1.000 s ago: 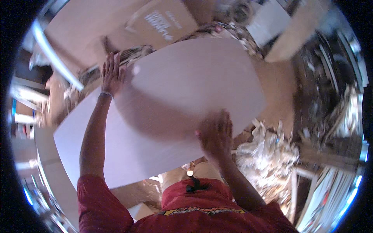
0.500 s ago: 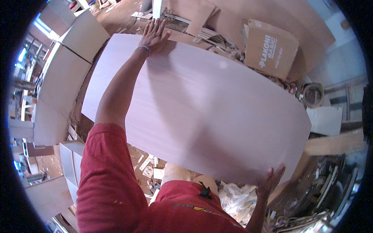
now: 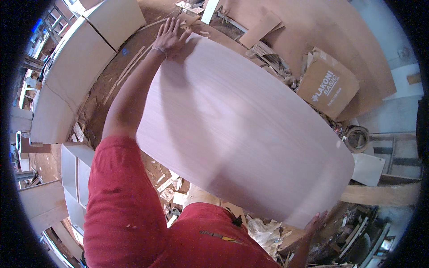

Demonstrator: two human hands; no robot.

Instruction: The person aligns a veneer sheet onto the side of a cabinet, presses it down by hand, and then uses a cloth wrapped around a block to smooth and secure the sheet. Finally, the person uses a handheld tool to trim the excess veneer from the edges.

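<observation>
A large pale, smooth wooden panel (image 3: 241,138) with faint grain slants across the middle, from upper left to lower right. My left hand (image 3: 172,38) rests at its far left corner, fingers spread and reaching past the edge; a thin bracelet circles that wrist. Near the panel's lower right corner is my right hand (image 3: 315,222), its outstretched fingers at the edge. Part of this hand is dim and hard to make out. Shadows fall over the panel's face.
White cabinets (image 3: 78,80) line the left side. A brown cardboard box (image 3: 328,85) stands beyond the panel, with a round ring-shaped object (image 3: 357,138) to its right. Wood scraps (image 3: 270,56) litter the floor; crumpled plastic (image 3: 263,234) and a scrap pile (image 3: 357,236) lie nearer.
The panel's left end has shifted right, so my left hand is now at its corner instead of farther along its far edge. My right hand has moved lower, to the near right edge. The view has turned.
</observation>
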